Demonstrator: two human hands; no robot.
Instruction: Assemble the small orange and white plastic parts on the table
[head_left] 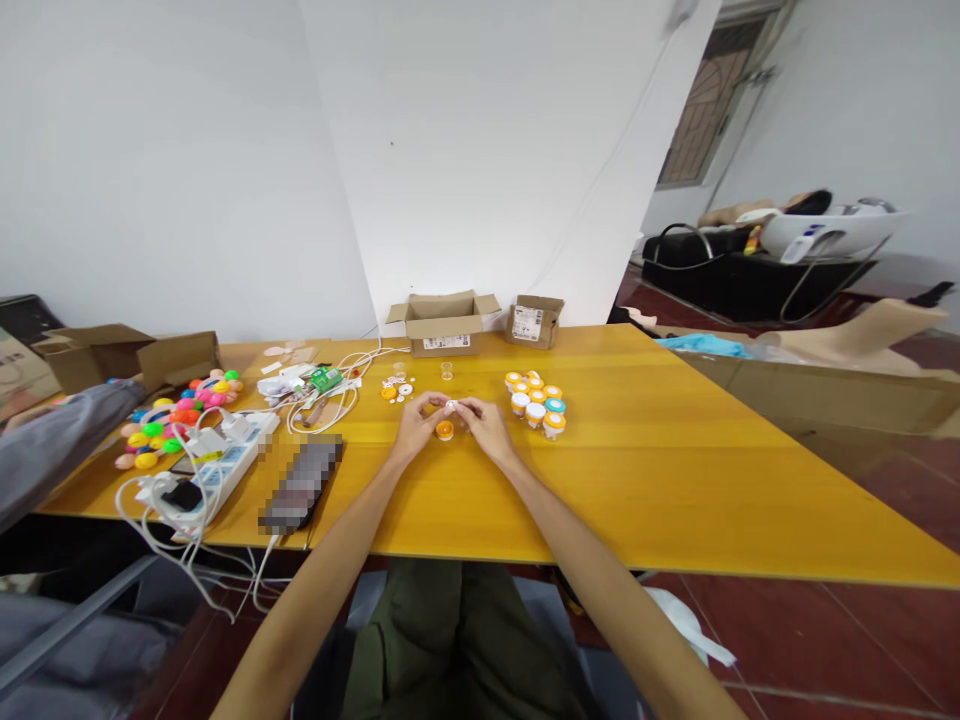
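Observation:
My left hand (418, 422) and my right hand (484, 424) meet over the table, fingertips pinched together on a small white piece (451, 405). Its exact kind is too small to tell. Just below the fingers an orange cap (445, 432) rests on the wood. To the left of my hands lie loose white bits (394, 382) and another orange piece (389, 394). Two clear cups (447, 371) stand beyond my fingers. On the right is a cluster of small jars (535, 412) with orange-and-white tops, one of them teal (555, 405).
Two open cardboard boxes (444, 328) stand by the wall. Leftward are a phone (304, 484), a white power strip (232, 455) with tangled cables, a green-and-white electronic item (325, 379) and colourful balls (154, 430). The yellow table (675, 480) extends right; a larger carton (817, 400) sits beyond its edge.

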